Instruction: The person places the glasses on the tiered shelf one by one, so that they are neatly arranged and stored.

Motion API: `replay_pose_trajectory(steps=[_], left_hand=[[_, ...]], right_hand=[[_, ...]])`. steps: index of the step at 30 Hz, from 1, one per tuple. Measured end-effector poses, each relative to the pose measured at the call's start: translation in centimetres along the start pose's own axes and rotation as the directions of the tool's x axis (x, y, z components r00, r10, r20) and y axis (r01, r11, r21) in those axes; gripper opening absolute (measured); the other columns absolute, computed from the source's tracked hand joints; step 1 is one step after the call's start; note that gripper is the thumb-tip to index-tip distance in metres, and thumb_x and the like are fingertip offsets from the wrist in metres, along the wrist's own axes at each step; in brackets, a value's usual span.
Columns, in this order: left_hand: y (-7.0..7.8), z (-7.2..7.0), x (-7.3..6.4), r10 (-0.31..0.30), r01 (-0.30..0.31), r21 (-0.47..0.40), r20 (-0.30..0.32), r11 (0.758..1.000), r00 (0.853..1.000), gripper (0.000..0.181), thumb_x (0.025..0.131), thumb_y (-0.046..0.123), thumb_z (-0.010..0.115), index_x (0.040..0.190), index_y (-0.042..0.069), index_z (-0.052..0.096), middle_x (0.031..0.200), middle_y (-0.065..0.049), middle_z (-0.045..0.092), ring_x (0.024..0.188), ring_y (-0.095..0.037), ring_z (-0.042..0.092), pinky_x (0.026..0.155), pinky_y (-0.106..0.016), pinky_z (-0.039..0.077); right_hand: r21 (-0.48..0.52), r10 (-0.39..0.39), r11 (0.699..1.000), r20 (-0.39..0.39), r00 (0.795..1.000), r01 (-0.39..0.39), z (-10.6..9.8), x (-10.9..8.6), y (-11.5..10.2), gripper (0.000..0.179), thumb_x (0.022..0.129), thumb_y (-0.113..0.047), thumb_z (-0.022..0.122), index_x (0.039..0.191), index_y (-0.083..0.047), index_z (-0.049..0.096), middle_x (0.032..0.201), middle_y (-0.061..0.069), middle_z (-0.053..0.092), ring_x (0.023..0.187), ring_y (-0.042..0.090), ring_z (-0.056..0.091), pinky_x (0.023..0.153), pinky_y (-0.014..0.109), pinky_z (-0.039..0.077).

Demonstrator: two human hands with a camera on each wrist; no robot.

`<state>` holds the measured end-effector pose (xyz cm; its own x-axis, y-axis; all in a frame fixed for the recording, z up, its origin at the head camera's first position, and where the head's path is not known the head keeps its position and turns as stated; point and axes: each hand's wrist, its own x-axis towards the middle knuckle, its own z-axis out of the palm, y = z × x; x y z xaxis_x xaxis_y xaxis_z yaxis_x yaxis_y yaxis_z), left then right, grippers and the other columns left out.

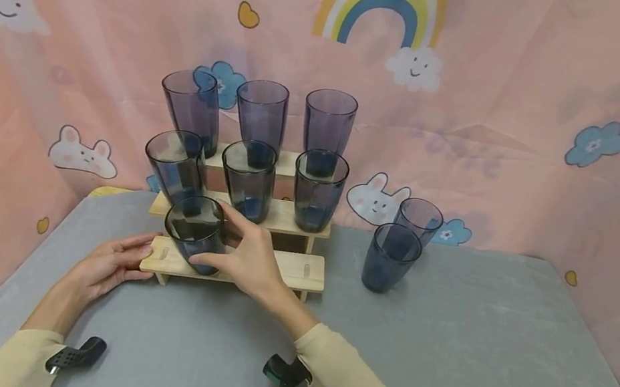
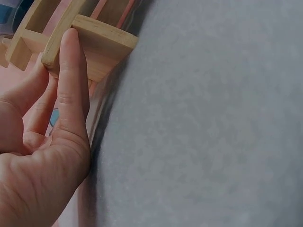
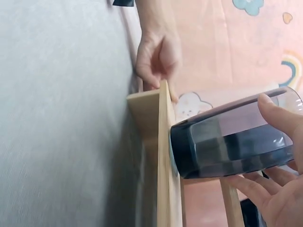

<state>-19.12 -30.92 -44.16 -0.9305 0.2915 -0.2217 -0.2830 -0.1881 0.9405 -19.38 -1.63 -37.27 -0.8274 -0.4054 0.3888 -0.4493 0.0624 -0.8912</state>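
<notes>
My right hand (image 1: pixel 251 258) grips a dark blue drinking glass (image 1: pixel 195 233) around its side, thumb in front and fingers behind. The glass stands at the left part of the lowest step of a three-tier wooden rack (image 1: pixel 297 271). Its base meets the board in the right wrist view, where the glass (image 3: pixel 232 137) shows from the side. At the rack's left end, my left hand (image 1: pixel 113 262) holds the edge of the lowest step between thumb and fingers. The left wrist view shows those fingers (image 2: pixel 71 90) against the wooden end piece (image 2: pixel 102 40).
Three matching glasses (image 1: pixel 253 181) stand on the middle step and three more (image 1: pixel 262 111) on the top one. Right of the rack, two glasses (image 1: pixel 391 260) stand close together on the grey tabletop (image 1: pixel 441 363). A pink patterned curtain (image 1: pixel 486 79) hangs behind.
</notes>
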Motion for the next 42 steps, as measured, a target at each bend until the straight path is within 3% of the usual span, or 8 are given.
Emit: replay_pose_trajectory(steps=[3,7,10,14,21,31,37,42], left_hand=[[0.0,0.1,0.0,-0.002,0.003,0.083,-0.014,0.997,1.0,0.067,0.104,0.011,0.048,0.154,-0.005,0.006,0.141,-0.009,0.046,0.1,-0.01,0.064,0.082,-0.031,0.06],[0.0,0.2,0.1,-0.009,0.011,0.139,-0.014,0.99,1.0,0.071,0.106,0.013,0.045,0.152,-0.008,-0.006,0.158,-0.028,0.0,0.099,-0.005,0.063,0.083,-0.029,0.059],[-0.1,0.2,0.1,-0.006,0.007,0.116,-0.008,0.993,1.0,0.068,0.106,0.008,0.043,0.152,-0.008,-0.005,0.152,-0.024,0.028,0.099,-0.007,0.064,0.083,-0.029,0.059],[-0.2,0.0,0.0,0.016,-0.017,0.055,0.02,0.998,1.0,0.067,0.105,0.002,0.041,0.152,-0.008,-0.005,0.118,0.007,0.06,0.099,-0.011,0.066,0.081,-0.029,0.06],[-0.4,0.2,0.2,0.01,-0.011,0.058,0.017,0.998,1.0,0.068,0.105,0.004,0.042,0.152,-0.007,-0.005,0.112,0.012,0.061,0.099,-0.011,0.066,0.081,-0.029,0.06],[0.1,0.4,-0.1,0.01,-0.009,0.044,-0.012,0.999,1.0,0.067,0.105,0.003,0.042,0.152,-0.008,-0.004,0.11,0.012,0.061,0.097,-0.01,0.066,0.079,-0.029,0.06],[0.1,0.5,-0.2,0.001,0.0,0.045,-0.023,0.999,1.0,0.068,0.104,0.005,0.044,0.153,-0.007,-0.002,0.109,0.013,0.065,0.099,-0.009,0.065,0.081,-0.03,0.06],[0.0,0.4,0.0,0.008,-0.008,0.029,-0.001,1.0,1.0,0.068,0.104,0.004,0.044,0.152,-0.007,-0.003,0.111,0.013,0.065,0.1,-0.01,0.065,0.081,-0.03,0.06]], right_hand=[[0.012,-0.01,1.0,0.011,1.0,0.01,0.9,0.5,-0.2,0.089,0.069,-0.008,0.089,0.146,-0.007,0.045,0.134,0.009,0.059,0.113,0.024,0.064,0.089,0.024,0.056],[0.004,-0.022,1.0,0.004,1.0,0.022,1.9,0.9,-0.4,0.088,0.069,-0.009,0.089,0.146,-0.01,0.046,0.135,0.009,0.059,0.114,0.024,0.063,0.089,0.023,0.055],[0.007,-0.032,0.999,-0.002,0.999,0.032,2.7,1.1,-0.4,0.089,0.069,-0.009,0.09,0.146,-0.009,0.046,0.134,0.01,0.059,0.115,0.022,0.062,0.088,0.02,0.055],[-0.029,-0.05,0.998,-0.012,0.999,0.049,3.4,1.3,0.0,0.088,0.07,-0.012,0.09,0.146,-0.007,0.046,0.134,0.011,0.06,0.115,0.018,0.062,0.087,0.015,0.053],[-0.143,-0.043,0.989,-0.025,0.999,0.039,3.4,1.2,0.5,0.089,0.072,-0.022,0.089,0.148,-0.011,0.044,0.136,0.007,0.058,0.112,0.011,0.062,0.083,0.011,0.053],[-0.154,0.044,0.987,0.054,0.998,-0.036,2.9,1.3,-0.1,0.093,0.076,-0.025,0.086,0.153,-0.016,0.035,0.142,0.005,0.053,0.12,0.015,0.059,0.09,0.017,0.053],[-0.17,0.075,0.984,0.088,0.993,-0.059,0.3,0.3,-1.2,0.084,0.081,-0.026,0.082,0.151,-0.013,0.037,0.145,0.007,0.049,0.125,0.02,0.055,0.101,0.029,0.05],[-0.187,-0.012,0.982,0.073,0.997,0.025,-3.0,-1.2,-2.3,0.066,0.084,-0.02,0.08,0.142,-0.009,0.051,0.14,0.007,0.054,0.12,0.021,0.058,0.1,0.028,0.05]])
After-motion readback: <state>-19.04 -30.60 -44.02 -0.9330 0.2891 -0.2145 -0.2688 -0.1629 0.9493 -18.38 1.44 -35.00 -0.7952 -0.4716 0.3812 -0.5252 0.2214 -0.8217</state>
